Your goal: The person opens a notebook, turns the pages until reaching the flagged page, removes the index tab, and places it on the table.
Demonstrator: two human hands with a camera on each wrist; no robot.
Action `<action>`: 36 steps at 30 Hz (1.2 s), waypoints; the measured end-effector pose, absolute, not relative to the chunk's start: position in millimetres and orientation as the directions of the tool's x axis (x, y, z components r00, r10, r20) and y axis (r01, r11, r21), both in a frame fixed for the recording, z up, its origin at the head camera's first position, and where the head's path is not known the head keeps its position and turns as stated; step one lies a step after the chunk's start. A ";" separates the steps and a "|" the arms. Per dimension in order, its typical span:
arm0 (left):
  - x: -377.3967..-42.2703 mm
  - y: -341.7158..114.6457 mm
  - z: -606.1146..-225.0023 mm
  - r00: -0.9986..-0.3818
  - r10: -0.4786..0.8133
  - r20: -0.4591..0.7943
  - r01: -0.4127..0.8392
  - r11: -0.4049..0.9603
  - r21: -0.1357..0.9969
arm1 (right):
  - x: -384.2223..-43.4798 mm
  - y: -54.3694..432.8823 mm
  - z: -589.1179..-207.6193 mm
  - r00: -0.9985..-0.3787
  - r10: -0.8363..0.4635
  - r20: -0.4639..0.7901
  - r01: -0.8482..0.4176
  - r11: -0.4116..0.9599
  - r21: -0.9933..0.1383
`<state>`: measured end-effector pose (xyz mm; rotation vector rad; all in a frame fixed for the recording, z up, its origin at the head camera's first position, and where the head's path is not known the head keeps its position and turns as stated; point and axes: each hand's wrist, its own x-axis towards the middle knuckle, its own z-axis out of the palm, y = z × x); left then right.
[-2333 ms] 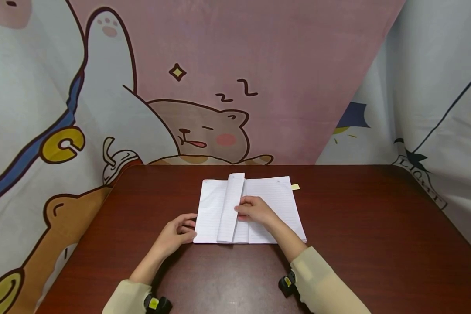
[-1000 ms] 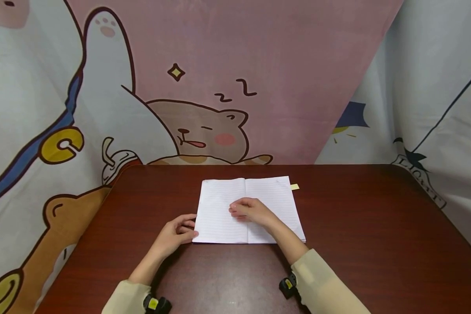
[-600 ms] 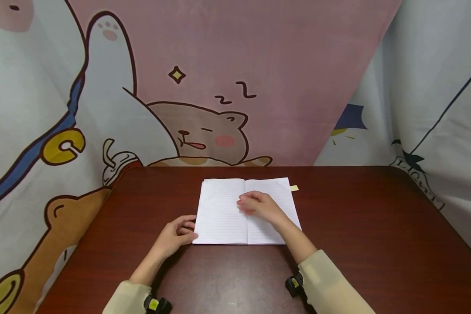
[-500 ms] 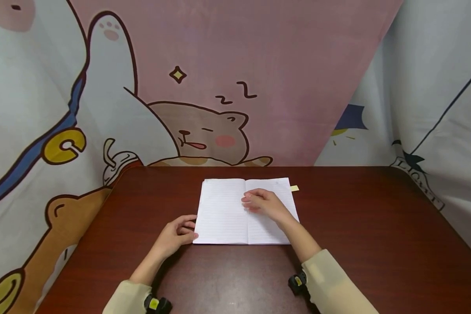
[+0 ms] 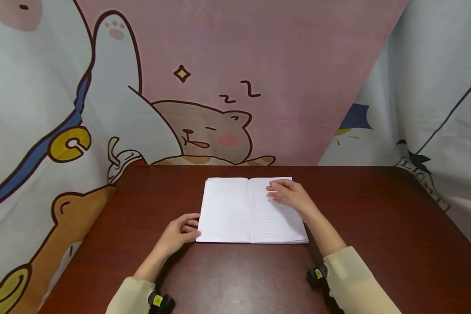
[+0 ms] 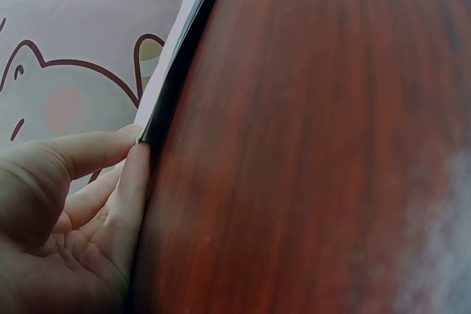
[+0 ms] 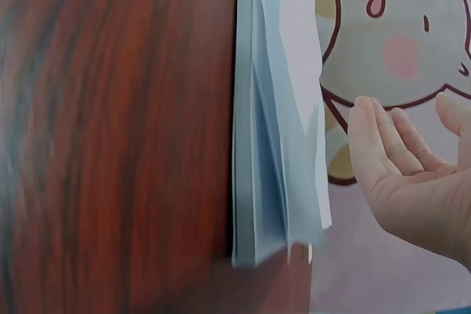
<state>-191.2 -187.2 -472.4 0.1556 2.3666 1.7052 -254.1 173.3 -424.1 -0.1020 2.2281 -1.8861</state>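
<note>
A lined notebook lies spread on the table, both visible pages ruled and without writing that I can make out. At its left edge, near the front corner, my left hand pinches the sheets; in the left wrist view the thumb is above the corner and a finger below. My right hand hovers over the upper right page, fingers loosely extended and holding nothing. The right wrist view shows that hand apart from the notebook, whose right-hand leaves stand slightly fanned.
The dark reddish-brown table extends on both sides of the notebook. Behind it hangs a pink and white curtain with cartoon animals. Black cameras sit at both wrists, the left camera and the right camera.
My right hand brought a leaf over to the left, let go of it, and moved back rightward over the right page. The leaf now lies flat. My left hand has stayed at the left edge.
</note>
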 end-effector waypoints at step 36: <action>-190.1 -186.9 -470.4 -0.965 0.224 -0.137 -0.061 0.316 0.947 | -250.9 246.1 -445.2 -0.972 -0.111 -0.209 0.159 0.346 -0.925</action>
